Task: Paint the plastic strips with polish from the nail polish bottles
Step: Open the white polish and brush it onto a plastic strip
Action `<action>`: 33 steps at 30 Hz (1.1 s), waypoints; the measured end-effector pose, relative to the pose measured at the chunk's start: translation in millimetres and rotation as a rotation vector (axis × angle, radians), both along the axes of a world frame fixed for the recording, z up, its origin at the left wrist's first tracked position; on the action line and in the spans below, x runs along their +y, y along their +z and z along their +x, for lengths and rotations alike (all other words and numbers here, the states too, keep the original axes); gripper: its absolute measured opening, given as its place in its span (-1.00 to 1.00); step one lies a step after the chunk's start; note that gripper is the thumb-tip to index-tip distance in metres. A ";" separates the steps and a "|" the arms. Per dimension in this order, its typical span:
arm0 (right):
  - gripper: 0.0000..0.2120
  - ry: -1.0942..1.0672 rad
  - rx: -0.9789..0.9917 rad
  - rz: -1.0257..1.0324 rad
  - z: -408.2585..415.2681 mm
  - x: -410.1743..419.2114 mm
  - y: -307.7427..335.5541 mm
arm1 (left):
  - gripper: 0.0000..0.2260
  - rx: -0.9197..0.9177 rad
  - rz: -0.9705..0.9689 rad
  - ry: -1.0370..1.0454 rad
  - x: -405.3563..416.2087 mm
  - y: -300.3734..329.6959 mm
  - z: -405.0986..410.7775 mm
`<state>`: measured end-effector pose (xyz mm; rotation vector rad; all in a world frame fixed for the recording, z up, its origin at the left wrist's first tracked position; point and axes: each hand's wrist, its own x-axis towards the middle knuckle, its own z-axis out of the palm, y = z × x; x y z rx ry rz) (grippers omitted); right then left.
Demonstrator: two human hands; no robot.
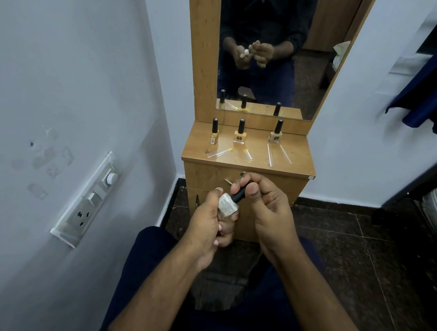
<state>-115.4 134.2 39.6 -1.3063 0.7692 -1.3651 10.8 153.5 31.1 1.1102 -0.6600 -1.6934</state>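
My left hand (208, 228) grips a pale glittery nail polish bottle (227, 205) in front of the dresser, tilted to the right. My right hand (268, 209) pinches its black cap (240, 194) between thumb and fingers. Three more bottles stand on the wooden dresser top (297, 154): a yellow one (214, 134) at the left, an orange one (240, 135) in the middle, a beige one (276, 135) at the right. Several clear plastic strips (269, 155) lie in front of them, one with a yellow tip (219, 153).
A mirror (267, 53) rises behind the dresser top and reflects my hands. A switch and socket panel (87, 200) is on the left wall. Dark cloth (431, 101) hangs at the right. My knees are below, over a dark tiled floor (360, 250).
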 end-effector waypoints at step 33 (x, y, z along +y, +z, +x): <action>-0.62 -0.094 0.574 0.079 -15.2 0.6 21.9 | -0.78 -0.885 -0.857 0.152 -1.0 -9.8 13.8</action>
